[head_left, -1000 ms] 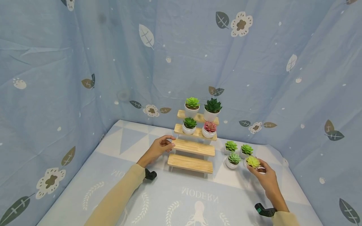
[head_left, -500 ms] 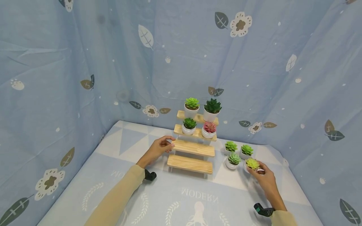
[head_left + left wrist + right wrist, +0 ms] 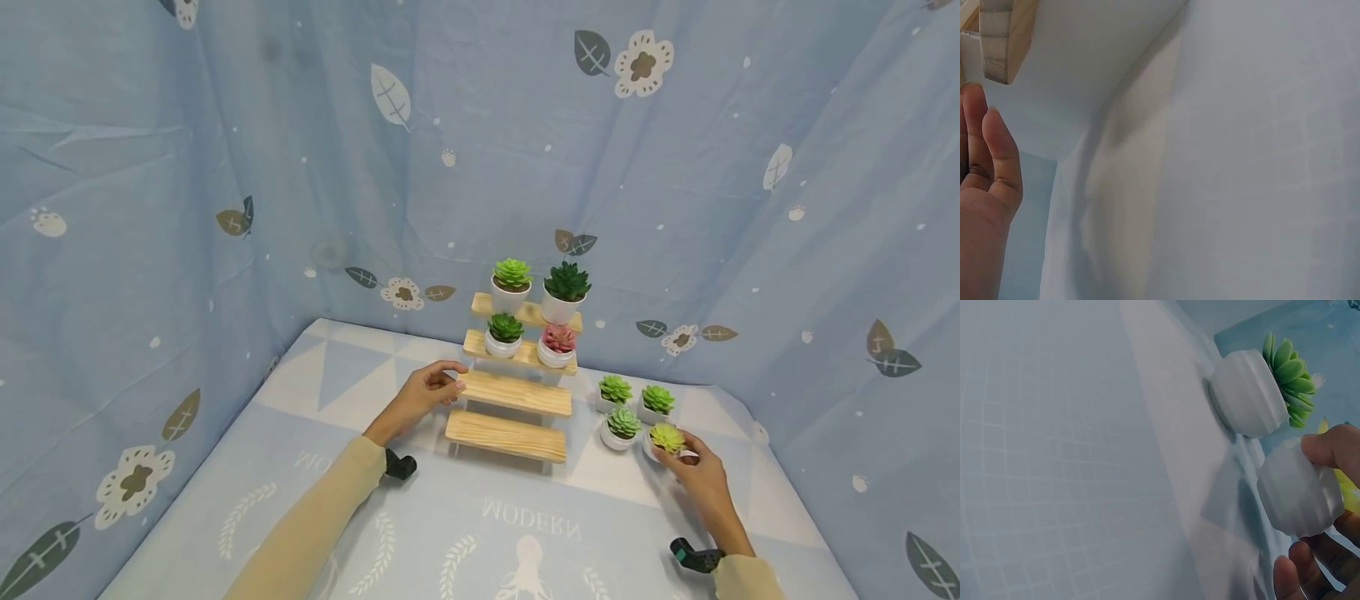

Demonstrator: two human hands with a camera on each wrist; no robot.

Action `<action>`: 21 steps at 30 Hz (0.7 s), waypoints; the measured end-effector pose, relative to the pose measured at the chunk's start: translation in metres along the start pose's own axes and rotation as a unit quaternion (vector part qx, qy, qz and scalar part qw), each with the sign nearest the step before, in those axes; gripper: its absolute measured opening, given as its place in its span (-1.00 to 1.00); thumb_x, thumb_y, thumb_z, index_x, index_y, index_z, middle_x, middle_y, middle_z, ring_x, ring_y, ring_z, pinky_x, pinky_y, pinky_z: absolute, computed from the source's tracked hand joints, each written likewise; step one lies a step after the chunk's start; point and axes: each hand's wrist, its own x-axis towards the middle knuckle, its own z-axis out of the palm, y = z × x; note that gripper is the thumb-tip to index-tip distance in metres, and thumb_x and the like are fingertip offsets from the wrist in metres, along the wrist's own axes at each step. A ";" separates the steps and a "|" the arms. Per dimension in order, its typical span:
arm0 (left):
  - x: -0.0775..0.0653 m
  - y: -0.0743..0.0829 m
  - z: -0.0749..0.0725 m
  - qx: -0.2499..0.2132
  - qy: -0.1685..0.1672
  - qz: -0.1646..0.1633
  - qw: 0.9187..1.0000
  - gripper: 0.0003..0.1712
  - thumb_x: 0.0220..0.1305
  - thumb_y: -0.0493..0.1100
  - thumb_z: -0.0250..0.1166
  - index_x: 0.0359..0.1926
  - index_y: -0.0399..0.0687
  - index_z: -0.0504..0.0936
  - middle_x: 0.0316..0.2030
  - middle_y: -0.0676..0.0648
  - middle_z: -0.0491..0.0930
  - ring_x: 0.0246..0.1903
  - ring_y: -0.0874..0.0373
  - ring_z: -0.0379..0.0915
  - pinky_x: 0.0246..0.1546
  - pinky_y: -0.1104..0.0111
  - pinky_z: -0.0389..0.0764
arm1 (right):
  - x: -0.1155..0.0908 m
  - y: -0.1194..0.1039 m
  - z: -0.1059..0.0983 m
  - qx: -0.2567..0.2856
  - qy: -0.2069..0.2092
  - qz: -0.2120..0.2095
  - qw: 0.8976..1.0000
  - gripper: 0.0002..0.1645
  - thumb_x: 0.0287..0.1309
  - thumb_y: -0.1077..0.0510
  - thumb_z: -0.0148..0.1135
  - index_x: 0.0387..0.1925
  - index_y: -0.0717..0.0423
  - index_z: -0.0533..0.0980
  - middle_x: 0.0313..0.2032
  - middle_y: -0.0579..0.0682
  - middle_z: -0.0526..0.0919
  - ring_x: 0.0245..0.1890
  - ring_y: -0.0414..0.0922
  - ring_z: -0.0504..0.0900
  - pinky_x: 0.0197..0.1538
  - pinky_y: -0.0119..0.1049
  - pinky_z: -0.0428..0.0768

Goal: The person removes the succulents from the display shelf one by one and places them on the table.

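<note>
My right hand [image 3: 699, 477] pinches a small white pot [image 3: 1297, 490] with a yellow-green succulent [image 3: 666, 437], thumb on one side and fingers on the other. Beside it stands a white pot with a pale green succulent [image 3: 622, 422]; two more potted green succulents, one on the left [image 3: 615, 388] and one on the right [image 3: 657, 398], are just behind. My left hand [image 3: 422, 397] holds the left end of the third board down on a stepped wooden stand [image 3: 517, 393], thumb and index finger at its edge. In the left wrist view, fingertips reach the wooden board [image 3: 1007, 37].
On the stand's top board are a light green succulent [image 3: 512, 277] and a dark green one [image 3: 566, 285]. Below them sit a green succulent [image 3: 505, 330] and a pink one [image 3: 558, 340]. Patterned cloth covers the table [image 3: 420, 533]; a blue curtain [image 3: 480, 192] surrounds it.
My right hand has shifted slightly left and toward me with the yellow-green succulent's pot. My left hand stays at the stand.
</note>
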 end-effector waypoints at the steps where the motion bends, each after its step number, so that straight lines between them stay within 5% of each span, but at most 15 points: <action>1: 0.000 0.000 0.000 -0.001 0.001 -0.002 1.000 -0.55 0.45 -0.01 0.35 0.29 0.06 0.57 -0.11 -0.20 0.63 -0.10 -0.31 0.56 0.01 -0.20 0.58 | 0.000 0.001 0.000 -0.001 0.001 0.002 1.000 0.17 0.19 -0.30 0.45 0.55 0.24 0.15 0.18 0.23 0.40 -0.04 -0.01 0.42 -0.30 -0.38 0.59; 21: 0.000 0.000 0.000 0.006 -0.001 -0.005 1.000 -0.53 0.44 0.01 0.36 0.30 0.07 0.56 -0.11 -0.16 0.64 -0.14 -0.15 0.59 0.00 -0.14 0.60 | 0.005 0.008 -0.001 -0.022 -0.004 0.010 1.000 0.19 0.24 -0.32 0.39 0.57 0.26 0.09 0.31 0.33 0.32 0.09 0.10 0.42 -0.25 -0.38 0.56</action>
